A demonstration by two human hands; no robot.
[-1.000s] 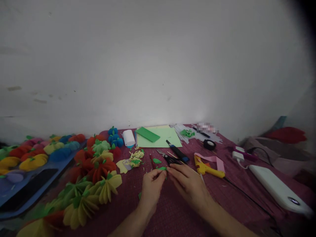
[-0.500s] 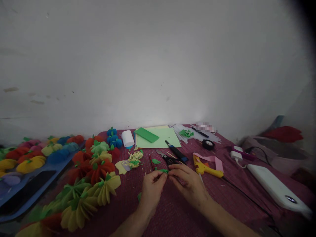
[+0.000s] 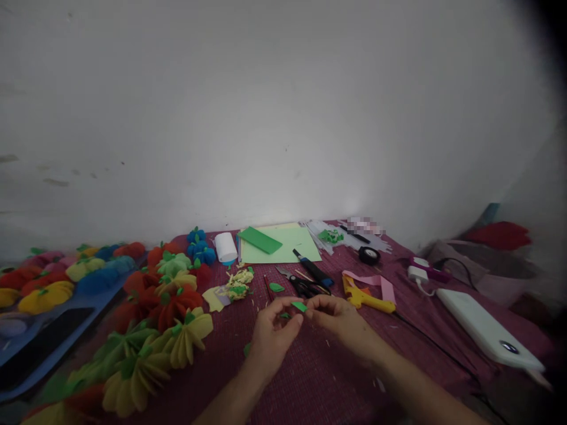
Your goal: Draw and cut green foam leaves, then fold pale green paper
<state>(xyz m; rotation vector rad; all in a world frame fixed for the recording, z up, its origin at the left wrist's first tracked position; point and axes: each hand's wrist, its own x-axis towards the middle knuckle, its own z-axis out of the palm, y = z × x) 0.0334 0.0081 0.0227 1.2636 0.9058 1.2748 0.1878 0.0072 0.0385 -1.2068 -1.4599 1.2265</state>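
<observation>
My right hand (image 3: 339,319) pinches a small, flat green piece (image 3: 299,306) between thumb and fingertips. Its other end meets the fingertips of my left hand (image 3: 272,333), whose fingers are curled around. In the gap between left thumb and fingers shows another bit of green (image 3: 285,315); whether it is held there I cannot tell. Just beyond the hands lie a green leaf cutout (image 3: 277,287), a red pencil (image 3: 268,287) and black-handled scissors (image 3: 303,285). A green scrap (image 3: 247,349) lies beside my left wrist.
Colourful pumpkin-like decorations (image 3: 177,301) crowd the left side. At the back are pale green sheets (image 3: 296,251), a green strip (image 3: 261,240) and a utility knife (image 3: 314,268). A yellow glue gun (image 3: 370,300), tape measure (image 3: 369,255) and white power bank (image 3: 487,330) lie right.
The hands have tilted and loosened slightly, so the green piece now shows more plainly between them. The left thumb has parted from its fingers. The whole view has shifted a little.
</observation>
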